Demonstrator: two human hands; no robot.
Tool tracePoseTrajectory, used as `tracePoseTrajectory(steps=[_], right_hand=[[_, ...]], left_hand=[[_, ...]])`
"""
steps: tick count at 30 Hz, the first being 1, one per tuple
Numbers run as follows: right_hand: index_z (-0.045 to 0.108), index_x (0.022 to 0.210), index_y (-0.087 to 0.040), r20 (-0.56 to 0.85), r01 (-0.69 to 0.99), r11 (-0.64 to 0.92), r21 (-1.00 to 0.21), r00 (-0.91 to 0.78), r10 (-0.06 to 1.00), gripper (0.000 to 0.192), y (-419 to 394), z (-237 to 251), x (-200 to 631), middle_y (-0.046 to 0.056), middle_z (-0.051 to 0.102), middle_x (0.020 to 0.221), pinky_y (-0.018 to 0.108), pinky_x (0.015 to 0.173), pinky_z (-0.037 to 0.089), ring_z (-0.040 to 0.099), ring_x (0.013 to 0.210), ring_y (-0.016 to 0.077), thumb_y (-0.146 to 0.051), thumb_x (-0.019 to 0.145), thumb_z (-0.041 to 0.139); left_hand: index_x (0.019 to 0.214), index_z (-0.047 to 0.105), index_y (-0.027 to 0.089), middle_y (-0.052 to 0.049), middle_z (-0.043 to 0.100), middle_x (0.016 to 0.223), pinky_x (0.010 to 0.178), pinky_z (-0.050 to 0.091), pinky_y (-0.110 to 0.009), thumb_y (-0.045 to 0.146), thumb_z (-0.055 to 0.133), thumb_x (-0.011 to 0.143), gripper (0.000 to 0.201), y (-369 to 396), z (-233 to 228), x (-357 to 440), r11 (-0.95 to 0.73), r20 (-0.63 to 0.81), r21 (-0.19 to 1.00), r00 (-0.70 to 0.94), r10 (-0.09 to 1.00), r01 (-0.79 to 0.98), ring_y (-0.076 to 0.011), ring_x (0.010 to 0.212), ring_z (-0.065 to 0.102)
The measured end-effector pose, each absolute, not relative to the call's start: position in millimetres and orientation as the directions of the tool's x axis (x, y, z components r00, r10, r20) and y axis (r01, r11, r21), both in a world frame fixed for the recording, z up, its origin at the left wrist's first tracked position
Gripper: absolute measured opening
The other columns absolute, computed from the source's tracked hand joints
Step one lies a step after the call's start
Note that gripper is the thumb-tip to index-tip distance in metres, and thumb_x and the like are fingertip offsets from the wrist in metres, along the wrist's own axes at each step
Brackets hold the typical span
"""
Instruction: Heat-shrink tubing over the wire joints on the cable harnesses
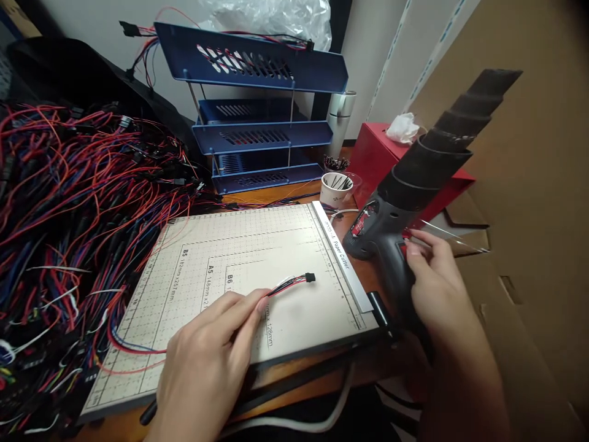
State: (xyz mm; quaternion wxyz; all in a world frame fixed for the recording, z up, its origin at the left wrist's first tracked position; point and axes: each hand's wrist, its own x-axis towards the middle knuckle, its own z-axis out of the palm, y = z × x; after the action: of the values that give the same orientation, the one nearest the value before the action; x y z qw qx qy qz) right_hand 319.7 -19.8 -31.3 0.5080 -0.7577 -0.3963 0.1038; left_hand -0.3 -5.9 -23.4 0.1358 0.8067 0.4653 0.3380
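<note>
Red-and-black wire lead [288, 284], pinched between left hand [209, 362] fingertips over the paper cutter [216, 294] board, risks scorched insulation if the heat gun [405, 196], gripped in the right hand [437, 288], blows too close.

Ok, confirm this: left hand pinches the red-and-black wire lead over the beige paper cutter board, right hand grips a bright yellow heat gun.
Not quite. The head view shows the heat gun in the right hand is black with red parts, not yellow. The left hand does pinch the red-and-black wire lead over the beige paper cutter board.
</note>
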Motion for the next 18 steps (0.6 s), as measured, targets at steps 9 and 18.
tracePoseTrajectory(steps=[9, 18], right_hand=[[0.066, 0.128, -0.021, 0.271, 0.484, -0.158, -0.861, 0.699, 0.662, 0.037, -16.8, -18.8, 301.6, 0.012, 0.069, 0.118, 0.046, 0.089, 0.054, 0.067, 0.097, 0.027, -0.042, 0.098, 0.063], [0.049, 0.152, -0.018, -0.248, -0.997, 0.002, -0.078, 0.021, 0.969, 0.089, 13.2, 19.3, 264.2, 0.015, 0.065, 0.136, 0.018, 0.043, 0.056, 0.067, 0.07, 0.0113, -0.068, 0.083, 0.078]], left_hand=[[0.112, 0.078, 0.029, -0.001, 0.076, 0.091, 0.067, 0.051, -0.026, 0.034, 0.057, 0.107, 0.022, -10.2, -22.5, 4.8, -0.502, 0.409, 0.531, 0.312, 0.858, 0.683, -0.0151, 0.067, 0.068], [0.114, 0.079, 0.031, 0.001, 0.077, 0.095, 0.071, 0.05, -0.026, 0.036, 0.053, 0.108, 0.027, -9.5, -22.1, 2.6, -0.421, 0.298, 0.564, 0.3, 0.906, 0.711, -0.015, 0.076, 0.072]])
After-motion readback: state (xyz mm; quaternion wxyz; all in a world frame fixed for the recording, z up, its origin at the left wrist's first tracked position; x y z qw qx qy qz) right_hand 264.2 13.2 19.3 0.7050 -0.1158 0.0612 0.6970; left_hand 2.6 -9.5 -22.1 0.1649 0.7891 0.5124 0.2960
